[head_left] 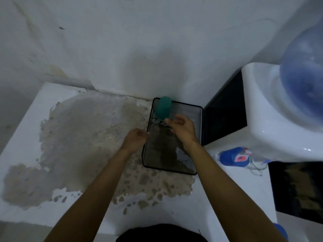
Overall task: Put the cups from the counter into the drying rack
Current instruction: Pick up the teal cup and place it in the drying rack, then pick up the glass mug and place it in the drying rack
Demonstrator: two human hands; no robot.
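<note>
A black mesh drying rack [197,109] lies on the white counter against the wall. A teal cup [163,107] stands in its far left corner. My right hand [183,130] hovers over the rack just in front of the cup, fingers apart, holding nothing and not touching the cup. My left hand [135,139] is at the rack's left rim with its fingers curled. The blur hides whether it grips the rim or anything else. I see no other cup on the counter.
The counter [26,137] has a large worn grey-brown patch left of the rack. A white water dispenser [265,123] with a blue bottle [304,88] stands at the right. A crushed plastic bottle with a blue label [234,157] lies beside the rack.
</note>
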